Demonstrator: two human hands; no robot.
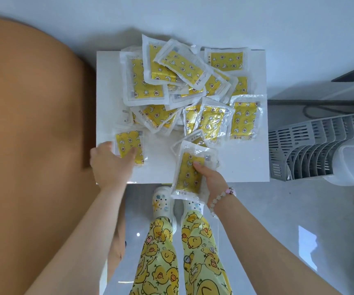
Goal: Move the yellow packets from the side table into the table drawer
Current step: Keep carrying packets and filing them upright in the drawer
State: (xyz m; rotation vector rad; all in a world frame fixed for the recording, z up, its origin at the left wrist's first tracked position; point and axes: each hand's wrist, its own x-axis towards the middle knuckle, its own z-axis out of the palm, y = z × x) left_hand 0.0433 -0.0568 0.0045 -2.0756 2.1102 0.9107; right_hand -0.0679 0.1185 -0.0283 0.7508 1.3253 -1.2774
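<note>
The packets (180, 81) lie heaped on the side table (242, 167) (rack (303, 145) right, round table (33, 124) left).

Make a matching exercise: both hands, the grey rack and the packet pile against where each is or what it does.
1 left hand
2 right hand
3 grey rack
4 packet pile

A beside the side table, on its right
B grips a lifted packet
C heaped on the table's far part
D touches a flat packet at the table's left front

Pairs: 1-D, 2-B, 3-A, 4-C

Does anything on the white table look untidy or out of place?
The yellow packets lie in a loose, overlapping heap, and some stick out past the far edge of the white side table. Nothing looks torn or spilled.
</note>
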